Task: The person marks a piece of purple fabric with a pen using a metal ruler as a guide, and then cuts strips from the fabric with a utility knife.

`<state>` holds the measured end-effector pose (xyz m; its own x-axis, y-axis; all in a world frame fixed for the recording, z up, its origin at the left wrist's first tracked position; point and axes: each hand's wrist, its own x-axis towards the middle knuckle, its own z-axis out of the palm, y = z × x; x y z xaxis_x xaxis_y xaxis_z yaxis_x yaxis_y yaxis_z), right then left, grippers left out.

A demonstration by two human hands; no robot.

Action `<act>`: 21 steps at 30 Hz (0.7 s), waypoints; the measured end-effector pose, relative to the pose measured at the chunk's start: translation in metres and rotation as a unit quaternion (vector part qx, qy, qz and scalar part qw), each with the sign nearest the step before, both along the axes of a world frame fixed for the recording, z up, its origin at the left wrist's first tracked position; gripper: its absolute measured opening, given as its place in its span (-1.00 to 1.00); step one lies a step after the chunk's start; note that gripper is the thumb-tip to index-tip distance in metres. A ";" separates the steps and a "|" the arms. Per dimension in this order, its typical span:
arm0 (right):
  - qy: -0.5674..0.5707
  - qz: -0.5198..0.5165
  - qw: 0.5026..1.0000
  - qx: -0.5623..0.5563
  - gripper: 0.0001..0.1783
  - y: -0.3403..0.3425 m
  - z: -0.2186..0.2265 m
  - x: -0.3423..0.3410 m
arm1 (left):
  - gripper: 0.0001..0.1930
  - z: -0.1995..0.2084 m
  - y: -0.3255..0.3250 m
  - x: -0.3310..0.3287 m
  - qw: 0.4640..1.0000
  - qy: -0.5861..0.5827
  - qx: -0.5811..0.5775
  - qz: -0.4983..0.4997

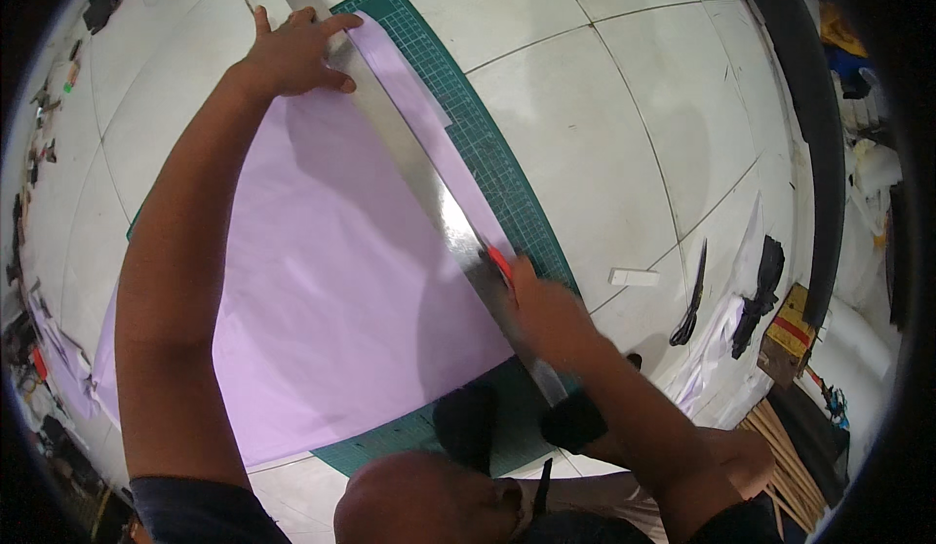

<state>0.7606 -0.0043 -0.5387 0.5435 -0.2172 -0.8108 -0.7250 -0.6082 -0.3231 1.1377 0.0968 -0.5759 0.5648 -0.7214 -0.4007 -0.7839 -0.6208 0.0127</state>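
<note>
A sheet of lilac fabric or film (pixel 331 281) lies over a green gridded cutting mat (pixel 507 188). Across it, slanting from far left to near right, runs a long metal ruler (pixel 429 188). My left hand (pixel 295 55) presses on the ruler's far part, fingers spread, fingertips reaching the lilac strip beyond the edge. Closed around a red-handled cutter knife (pixel 500 263), my right hand (pixel 548 305) is at the ruler's right edge, toward its near end. The knife's tip sits against that edge, on the narrow lilac strip. The blade itself is hard to make out.
On the tiled floor to the right are a small white block (pixel 634 277), black-handled scissors (pixel 690 310) and crumpled white and black scraps (pixel 756 295). A long black roll (pixel 819 144) borders the right side, near wooden sticks (pixel 788 471). My bent knee (pixel 419 500) is close to the mat's near edge.
</note>
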 end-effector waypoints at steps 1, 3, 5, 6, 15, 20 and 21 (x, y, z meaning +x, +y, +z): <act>0.041 -0.005 0.999 -0.008 -0.71 0.002 0.003 -0.024 | -0.10 -0.002 -0.002 -0.002 1.000 0.010 0.005 0.001; 0.082 -0.012 0.997 -0.004 -0.70 0.007 0.015 -0.066 | -0.10 -0.008 0.005 0.001 1.000 0.002 -0.012 0.002; 0.117 -0.011 0.993 -0.005 -0.71 0.014 0.025 -0.117 | -0.09 -0.014 0.009 0.003 1.000 0.006 -0.026 -0.002; 0.145 -0.005 0.989 -0.021 -0.71 0.015 0.028 -0.139 | -0.08 -0.011 0.006 0.003 1.000 0.009 -0.019 -0.002; 0.106 -0.091 0.988 -0.059 -0.66 0.001 0.076 -0.156 | -0.03 0.001 -0.003 0.000 0.995 0.018 -0.054 0.080; -0.027 -0.173 0.983 -0.050 -0.64 0.004 0.046 -0.174 | -0.38 0.003 -0.042 0.004 0.983 0.067 0.000 0.172; -0.034 -0.180 0.982 -0.049 -0.64 0.003 0.042 -0.180 | -0.43 0.001 -0.050 0.000 0.983 0.060 0.009 0.176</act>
<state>0.5808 -0.0010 -0.4963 0.4695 -0.4799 -0.7411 -0.8774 -0.3474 -0.3309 1.1377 0.0464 -0.5754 0.7251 -0.4825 -0.4913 -0.5149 -0.8536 0.0785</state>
